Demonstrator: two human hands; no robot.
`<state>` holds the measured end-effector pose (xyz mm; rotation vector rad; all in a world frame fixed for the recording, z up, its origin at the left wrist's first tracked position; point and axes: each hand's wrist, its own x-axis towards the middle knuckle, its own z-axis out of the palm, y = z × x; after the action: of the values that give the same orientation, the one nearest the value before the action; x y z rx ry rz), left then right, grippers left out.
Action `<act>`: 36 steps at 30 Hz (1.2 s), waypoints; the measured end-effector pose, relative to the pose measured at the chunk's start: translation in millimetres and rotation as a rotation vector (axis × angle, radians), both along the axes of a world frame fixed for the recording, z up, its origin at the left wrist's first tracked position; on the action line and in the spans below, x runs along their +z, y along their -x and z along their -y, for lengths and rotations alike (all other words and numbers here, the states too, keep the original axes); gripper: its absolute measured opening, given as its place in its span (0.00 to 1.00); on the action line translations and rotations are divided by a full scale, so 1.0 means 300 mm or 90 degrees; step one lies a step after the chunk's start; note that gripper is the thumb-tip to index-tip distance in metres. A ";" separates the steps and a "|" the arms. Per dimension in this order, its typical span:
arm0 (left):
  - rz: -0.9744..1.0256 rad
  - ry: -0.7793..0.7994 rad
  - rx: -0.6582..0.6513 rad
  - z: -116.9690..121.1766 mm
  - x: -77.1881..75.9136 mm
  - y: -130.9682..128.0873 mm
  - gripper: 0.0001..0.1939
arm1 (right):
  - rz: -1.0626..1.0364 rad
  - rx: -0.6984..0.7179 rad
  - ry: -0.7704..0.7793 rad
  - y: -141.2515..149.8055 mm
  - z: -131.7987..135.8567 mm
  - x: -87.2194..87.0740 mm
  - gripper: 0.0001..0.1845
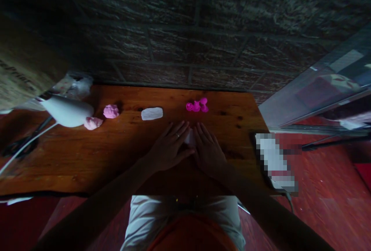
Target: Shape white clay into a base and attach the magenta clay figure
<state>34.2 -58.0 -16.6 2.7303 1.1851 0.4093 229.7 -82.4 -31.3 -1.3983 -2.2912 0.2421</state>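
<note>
My left hand (171,145) lies palm down on the wooden table, fingers stretched out and a ring on one of them. Beside it my right hand (209,151) is also flat, its fingers pointing away from me. A small pale piece (189,138), perhaps clay, shows in the gap between them, its edges partly covered by the fingers. Beyond the left hand is a flat white rounded slab (152,113). Bright pink small shaped pieces (197,105) sit in a cluster past the fingertips.
Two pink crumpled lumps (111,111) (93,123) are at the left, by a white rounded device (68,110) with a cable. A blurred phone-like object (275,162) lies at the table's right edge. A dark brick wall (174,42) rises behind the table (58,166).
</note>
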 end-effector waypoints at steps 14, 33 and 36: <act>0.020 -0.025 0.015 -0.030 -0.030 0.002 0.27 | -0.072 -0.026 0.044 -0.035 -0.100 0.074 0.11; 0.583 0.540 0.278 -0.074 0.039 0.033 0.22 | -0.568 -0.048 0.451 -0.050 -0.170 0.088 0.21; 0.597 0.560 0.302 -0.076 0.051 0.032 0.18 | -0.624 -0.061 0.475 -0.046 -0.167 0.094 0.21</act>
<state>24.7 -35.3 -1.5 1.2467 1.2456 0.8314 243.5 -32.2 -3.1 -1.2380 -1.3247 1.4847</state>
